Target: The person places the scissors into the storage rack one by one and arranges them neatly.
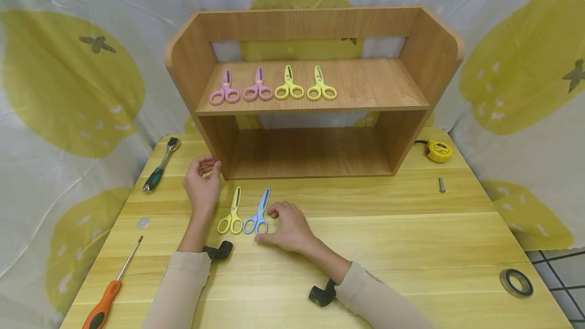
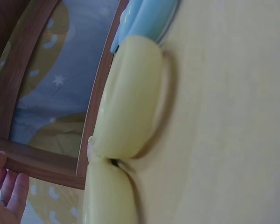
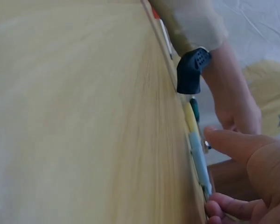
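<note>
A yellow pair of scissors and a blue pair lie side by side on the wooden table, blades pointing at the shelf. My right hand rests on the table just right of the blue pair, thumb and forefinger against its handle ring, not gripping it. The right wrist view shows the blue scissors edge-on by the thumb. My left hand hovers loosely curled and holding nothing by the lower left corner of the wooden shelf. The left wrist view is filled by the yellow handle.
On the upper shelf board lie two pink scissors and two yellow ones. On the table: a ratchet wrench, an orange screwdriver, a clear disc, a yellow tape measure, a metal pin, a black ring.
</note>
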A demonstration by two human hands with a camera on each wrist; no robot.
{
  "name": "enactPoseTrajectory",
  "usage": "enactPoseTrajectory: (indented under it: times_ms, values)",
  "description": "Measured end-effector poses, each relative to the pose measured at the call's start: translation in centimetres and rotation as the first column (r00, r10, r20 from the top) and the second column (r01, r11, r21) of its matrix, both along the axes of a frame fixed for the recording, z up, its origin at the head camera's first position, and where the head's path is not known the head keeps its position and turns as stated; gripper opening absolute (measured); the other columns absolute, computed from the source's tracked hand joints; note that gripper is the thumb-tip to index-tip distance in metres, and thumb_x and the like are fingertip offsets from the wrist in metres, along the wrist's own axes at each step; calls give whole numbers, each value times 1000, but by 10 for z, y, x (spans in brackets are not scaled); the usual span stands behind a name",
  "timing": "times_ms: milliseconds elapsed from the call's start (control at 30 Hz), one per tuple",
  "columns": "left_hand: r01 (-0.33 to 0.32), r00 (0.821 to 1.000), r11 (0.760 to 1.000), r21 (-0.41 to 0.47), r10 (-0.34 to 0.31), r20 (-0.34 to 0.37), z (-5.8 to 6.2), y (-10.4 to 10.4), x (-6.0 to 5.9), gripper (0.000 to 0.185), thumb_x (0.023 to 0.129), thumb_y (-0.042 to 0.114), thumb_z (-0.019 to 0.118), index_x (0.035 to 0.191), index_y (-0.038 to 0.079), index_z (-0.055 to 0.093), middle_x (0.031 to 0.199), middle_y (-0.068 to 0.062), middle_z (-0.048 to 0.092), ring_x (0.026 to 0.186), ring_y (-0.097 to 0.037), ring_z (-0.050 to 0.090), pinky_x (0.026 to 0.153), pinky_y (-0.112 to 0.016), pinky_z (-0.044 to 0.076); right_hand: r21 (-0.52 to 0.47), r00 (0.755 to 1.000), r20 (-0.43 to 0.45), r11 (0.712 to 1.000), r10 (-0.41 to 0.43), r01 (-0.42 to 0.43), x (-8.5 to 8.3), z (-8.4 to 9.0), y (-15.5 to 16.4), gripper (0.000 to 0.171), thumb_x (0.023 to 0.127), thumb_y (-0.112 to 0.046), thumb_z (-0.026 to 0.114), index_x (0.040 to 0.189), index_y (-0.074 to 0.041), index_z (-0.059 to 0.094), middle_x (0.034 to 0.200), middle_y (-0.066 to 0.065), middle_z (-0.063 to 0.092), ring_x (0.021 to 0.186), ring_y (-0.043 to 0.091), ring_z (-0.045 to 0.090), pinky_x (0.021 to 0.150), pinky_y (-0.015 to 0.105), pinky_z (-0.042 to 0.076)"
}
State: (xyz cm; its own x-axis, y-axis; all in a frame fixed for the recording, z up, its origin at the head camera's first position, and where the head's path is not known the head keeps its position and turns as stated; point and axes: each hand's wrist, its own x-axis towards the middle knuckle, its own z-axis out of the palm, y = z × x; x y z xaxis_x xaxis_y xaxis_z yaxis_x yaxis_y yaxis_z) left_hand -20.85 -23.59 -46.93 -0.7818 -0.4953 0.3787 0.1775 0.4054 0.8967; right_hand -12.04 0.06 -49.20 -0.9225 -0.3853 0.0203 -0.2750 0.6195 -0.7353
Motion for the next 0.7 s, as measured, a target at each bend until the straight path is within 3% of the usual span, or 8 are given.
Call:
enactPoseTrajectory:
  times_ms: [167,333,567,700]
  values:
    - [4,1000,1000,3,-4,-9,1,1,1,19,94,1,71,112,-6,68,105,-21,72,93,-25,71,72,-4,55,42,999,-23,999,-28,29,1,-1,-5,67,69,-52,93,118,-14,67,110,-3,65,105,16,57,97,38,47]
    - [6,1000,1000,2,-6,-8,5,4,4,19,94,1,72,111,-6,68,104,-20,73,91,-21,70,72,-4,55,84,998,-40,995,-51,54,2,-2,-9,64,70,-52,93,117,-18,67,107,-5,63,101,15,55,90,31,44]
    - [9,1000,1000,3,-9,-12,4,4,3,19,94,1,72,111,-7,68,104,-21,72,91,-24,70,72,-4,55,78,996,-50,994,-70,74,1,0,-10,45,76,-36,89,112,-15,72,102,-2,66,96,15,55,84,29,46]
    - [19,1000,1000,15,-18,-10,1,1,2,20,94,5,73,113,-3,69,105,-19,73,92,-23,71,73,-5,56,43,996,-13,995,-84,85,0,3,-7,40,77,-25,85,112,-11,72,101,-1,67,97,16,58,86,31,49]
